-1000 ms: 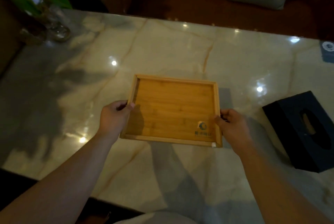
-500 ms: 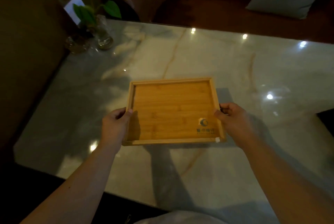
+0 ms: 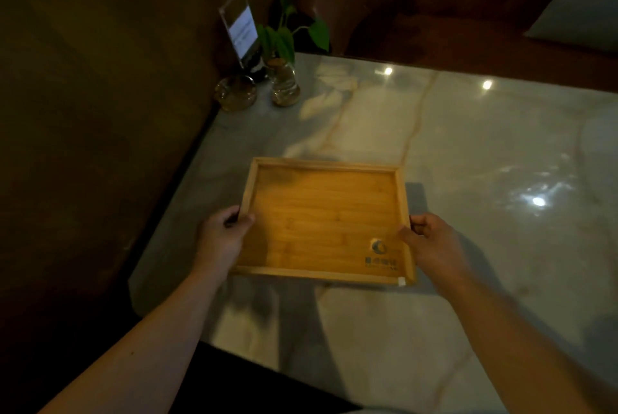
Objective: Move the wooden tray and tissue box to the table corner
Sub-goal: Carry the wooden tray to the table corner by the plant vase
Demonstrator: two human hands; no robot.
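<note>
The wooden tray (image 3: 321, 213) is rectangular and empty, with a small printed logo near its front right corner. I hold it above the marble table (image 3: 485, 146), close to the table's left edge. My left hand (image 3: 222, 239) grips its left rim and my right hand (image 3: 431, 244) grips its right rim, thumbs on top. The tray casts a shadow on the marble below. The tissue box is out of view.
At the table's far left corner stand a glass vase with a green plant (image 3: 284, 82), a round glass object (image 3: 235, 97) and an acrylic sign holder (image 3: 240, 29). A dark wall (image 3: 100, 112) runs along the left edge. A brown sofa with a grey cushion (image 3: 585, 9) lies beyond.
Both hands have carried the tray leftward toward the wall side of the table. The view has swung left, so the black tissue box has dropped out of sight and the far left corner now shows.
</note>
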